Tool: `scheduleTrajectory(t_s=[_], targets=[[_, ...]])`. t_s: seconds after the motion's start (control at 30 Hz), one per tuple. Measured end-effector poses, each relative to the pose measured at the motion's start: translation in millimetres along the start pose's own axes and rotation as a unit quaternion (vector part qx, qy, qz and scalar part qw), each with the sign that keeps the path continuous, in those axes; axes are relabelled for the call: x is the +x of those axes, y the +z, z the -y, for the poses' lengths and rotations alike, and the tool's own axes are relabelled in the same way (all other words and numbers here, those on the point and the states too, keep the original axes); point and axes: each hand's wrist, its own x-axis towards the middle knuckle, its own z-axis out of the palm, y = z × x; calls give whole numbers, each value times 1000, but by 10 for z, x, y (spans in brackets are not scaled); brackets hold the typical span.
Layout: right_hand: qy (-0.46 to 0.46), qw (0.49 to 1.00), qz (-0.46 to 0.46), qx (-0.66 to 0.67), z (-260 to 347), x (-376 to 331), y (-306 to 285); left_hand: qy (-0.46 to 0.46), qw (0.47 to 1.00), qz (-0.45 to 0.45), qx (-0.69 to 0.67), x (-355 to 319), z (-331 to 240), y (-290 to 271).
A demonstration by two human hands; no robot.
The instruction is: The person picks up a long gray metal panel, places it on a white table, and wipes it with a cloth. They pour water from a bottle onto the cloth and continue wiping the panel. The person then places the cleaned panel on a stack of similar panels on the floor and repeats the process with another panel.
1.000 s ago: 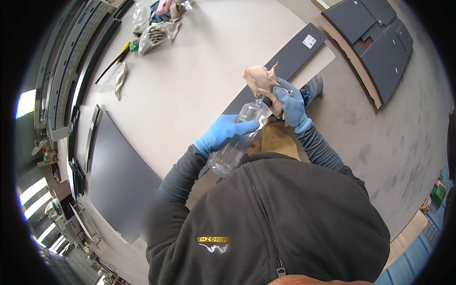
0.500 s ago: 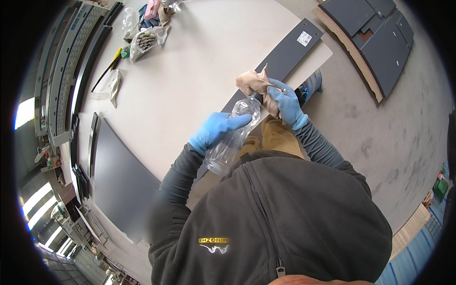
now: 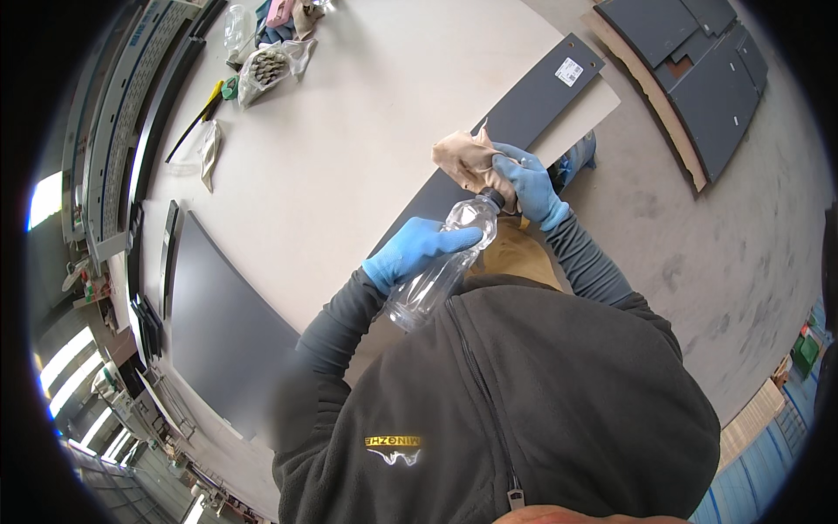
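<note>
A clear plastic bottle (image 3: 434,284) with a dark cap lies tilted in my left hand (image 3: 421,251), gloved in blue, its fingers wrapped round the bottle's body. The capped end points up and right against a beige cloth (image 3: 472,161). My right hand (image 3: 533,188), also in a blue glove, grips that cloth, which hangs in folds past the fingers. Beneath both hands runs a long dark grey panel (image 3: 534,96) with a white label near its far end. Whether liquid is in the bottle I cannot tell.
The light tabletop (image 3: 349,113) bears a large grey panel (image 3: 218,323) at left. Toward the back left lie a bag of small parts (image 3: 267,66), a yellow-and-black tool (image 3: 208,109) and a pale cloth strip (image 3: 209,155). Stacked grey panels (image 3: 698,96) stand beyond the table at right.
My left hand and the bottle have shifted slightly right, bringing the cap lower along the cloth's edge. My right hand still holds the cloth in nearly the same place.
</note>
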Motion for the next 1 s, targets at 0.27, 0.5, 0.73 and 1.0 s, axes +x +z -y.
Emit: scheduleTrajectory(t_s=[0.27, 0.5, 0.73, 1.0], targets=[[25, 999, 32, 7, -83, 9, -28, -35, 995, -56, -76, -59, 88, -118], [31, 999, 23, 30, -50, -15, 52, -111, 978, -59, -167, -158, 30, -199], [33, 999, 24, 29, -168, 61, 75, -33, 997, -38, -51, -134, -34, -75], [41, 995, 60, 73, -185, 56, 78, -76, 990, -107, -60, -133, 60, -294]])
